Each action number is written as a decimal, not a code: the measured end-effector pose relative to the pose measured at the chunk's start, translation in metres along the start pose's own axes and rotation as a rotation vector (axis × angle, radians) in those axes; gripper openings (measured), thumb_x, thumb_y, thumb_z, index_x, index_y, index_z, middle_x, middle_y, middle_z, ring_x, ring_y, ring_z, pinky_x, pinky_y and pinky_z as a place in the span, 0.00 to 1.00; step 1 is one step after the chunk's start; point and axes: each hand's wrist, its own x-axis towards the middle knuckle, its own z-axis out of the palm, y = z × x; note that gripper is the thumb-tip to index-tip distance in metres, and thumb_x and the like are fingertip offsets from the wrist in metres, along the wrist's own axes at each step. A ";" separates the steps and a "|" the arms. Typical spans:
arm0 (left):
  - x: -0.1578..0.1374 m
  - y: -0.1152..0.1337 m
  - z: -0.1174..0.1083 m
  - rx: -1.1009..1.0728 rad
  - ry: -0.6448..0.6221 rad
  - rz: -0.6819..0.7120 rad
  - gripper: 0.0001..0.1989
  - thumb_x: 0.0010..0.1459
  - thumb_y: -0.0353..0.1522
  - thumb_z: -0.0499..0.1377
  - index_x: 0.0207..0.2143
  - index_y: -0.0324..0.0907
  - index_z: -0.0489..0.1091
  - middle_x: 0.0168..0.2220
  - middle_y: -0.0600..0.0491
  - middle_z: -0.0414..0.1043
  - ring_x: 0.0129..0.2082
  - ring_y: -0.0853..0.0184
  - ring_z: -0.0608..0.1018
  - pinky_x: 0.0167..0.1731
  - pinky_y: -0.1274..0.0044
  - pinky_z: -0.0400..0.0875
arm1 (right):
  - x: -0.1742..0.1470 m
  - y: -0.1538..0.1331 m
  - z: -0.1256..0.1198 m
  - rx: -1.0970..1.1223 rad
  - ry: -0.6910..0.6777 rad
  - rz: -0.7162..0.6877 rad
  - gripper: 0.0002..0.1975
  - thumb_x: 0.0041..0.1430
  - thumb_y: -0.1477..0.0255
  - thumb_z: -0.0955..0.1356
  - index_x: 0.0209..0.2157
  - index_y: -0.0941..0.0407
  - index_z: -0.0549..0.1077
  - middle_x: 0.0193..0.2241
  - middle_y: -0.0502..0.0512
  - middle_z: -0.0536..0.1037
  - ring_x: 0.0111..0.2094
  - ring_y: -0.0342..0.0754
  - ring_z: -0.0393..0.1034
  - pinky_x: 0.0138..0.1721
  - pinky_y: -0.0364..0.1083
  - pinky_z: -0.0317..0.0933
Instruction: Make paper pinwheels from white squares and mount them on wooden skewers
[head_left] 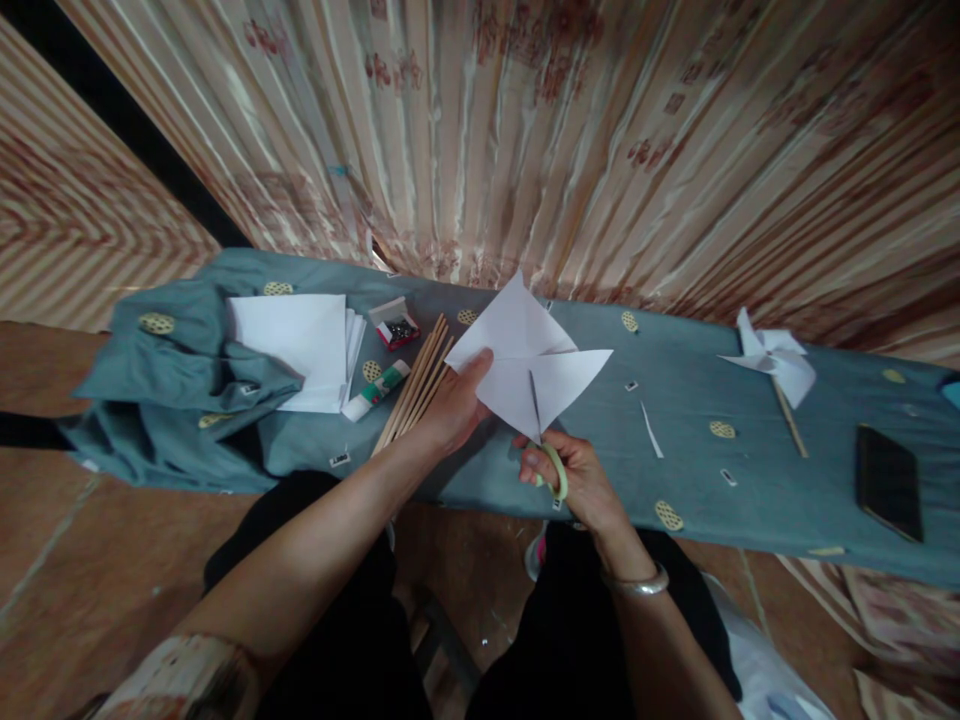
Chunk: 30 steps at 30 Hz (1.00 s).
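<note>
A white square of paper [517, 315] is held up over the cloth, turned with a corner toward me. My left hand [461, 405] pinches its left side, thumb on top. A slit runs in from the paper's right corner, and the two flaps there stand apart. My right hand [566, 470] grips scissors [556, 470] with light green handles. The scissor blades lie at the lower corner and point in toward the middle of the sheet; one blade shows above the paper.
Left of my hands are wooden sticks [412, 385], a glue tube [377, 390], a small box of pins [396, 324] and stacked white paper [292, 345]. To the right lie a paper strip [652, 430], a paper pinwheel [776, 355] on a stick and a phone [889, 482]. A curtain [480, 150] hangs behind.
</note>
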 end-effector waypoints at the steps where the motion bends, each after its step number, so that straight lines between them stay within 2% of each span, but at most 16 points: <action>1: 0.000 0.000 0.000 0.005 0.002 -0.003 0.15 0.61 0.32 0.58 0.49 0.36 0.68 0.42 0.46 0.78 0.45 0.59 0.79 0.46 0.70 0.74 | 0.000 0.000 0.000 0.002 0.004 0.002 0.27 0.42 0.45 0.73 0.27 0.56 0.75 0.18 0.49 0.74 0.20 0.42 0.66 0.23 0.42 0.62; 9: 0.001 -0.001 -0.001 0.015 -0.002 -0.012 0.15 0.63 0.32 0.55 0.52 0.36 0.67 0.43 0.46 0.78 0.46 0.59 0.79 0.47 0.68 0.73 | 0.000 -0.002 0.002 0.009 0.027 0.004 0.27 0.41 0.45 0.74 0.28 0.56 0.75 0.16 0.48 0.73 0.19 0.42 0.65 0.21 0.41 0.61; 19: 0.002 -0.002 -0.004 0.030 -0.017 -0.014 0.16 0.62 0.34 0.58 0.51 0.37 0.67 0.43 0.46 0.78 0.46 0.58 0.79 0.47 0.67 0.74 | 0.000 -0.002 0.003 -0.013 0.046 -0.019 0.27 0.42 0.45 0.73 0.26 0.57 0.74 0.15 0.48 0.72 0.17 0.41 0.63 0.20 0.41 0.60; 25: 0.001 -0.002 -0.003 0.021 -0.003 -0.017 0.13 0.63 0.32 0.56 0.48 0.36 0.69 0.41 0.46 0.78 0.46 0.59 0.79 0.47 0.68 0.74 | 0.001 0.000 0.003 -0.012 0.040 -0.027 0.27 0.42 0.44 0.73 0.25 0.56 0.74 0.16 0.49 0.73 0.18 0.41 0.64 0.20 0.42 0.60; 30: 0.001 -0.004 -0.004 0.039 -0.031 -0.009 0.15 0.61 0.35 0.59 0.48 0.37 0.69 0.42 0.46 0.78 0.46 0.58 0.78 0.47 0.66 0.74 | 0.001 -0.001 0.003 -0.035 0.045 -0.021 0.28 0.42 0.43 0.72 0.24 0.56 0.73 0.16 0.48 0.72 0.18 0.41 0.63 0.19 0.41 0.58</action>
